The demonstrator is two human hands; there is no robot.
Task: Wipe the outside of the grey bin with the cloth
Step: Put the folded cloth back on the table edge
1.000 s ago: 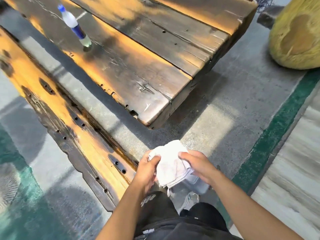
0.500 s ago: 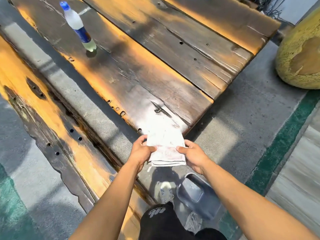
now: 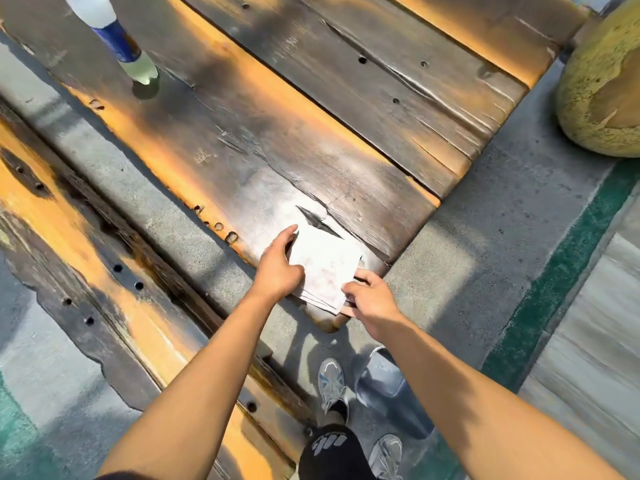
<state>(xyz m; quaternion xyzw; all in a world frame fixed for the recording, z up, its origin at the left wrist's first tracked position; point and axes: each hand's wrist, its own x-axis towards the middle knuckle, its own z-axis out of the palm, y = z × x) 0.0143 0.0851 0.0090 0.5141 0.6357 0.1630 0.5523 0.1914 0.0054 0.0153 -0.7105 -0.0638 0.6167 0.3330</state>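
The grey plastic bin (image 3: 388,382) stands on the floor below the near corner of the dark weathered wooden table (image 3: 311,140), partly hidden by the right forearm. A clear plastic bottle (image 3: 119,39) at the table's far side is cut off at the top. A folded white cloth (image 3: 325,268) lies on that near corner. The left hand (image 3: 278,268) rests on its left edge, forefinger extended, other fingers curled. The right hand (image 3: 369,296) pinches its near right edge.

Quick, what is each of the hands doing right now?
Left hand: open, index finger straight, resting on the cloth on the table.
Right hand: pinching the cloth's near edge.
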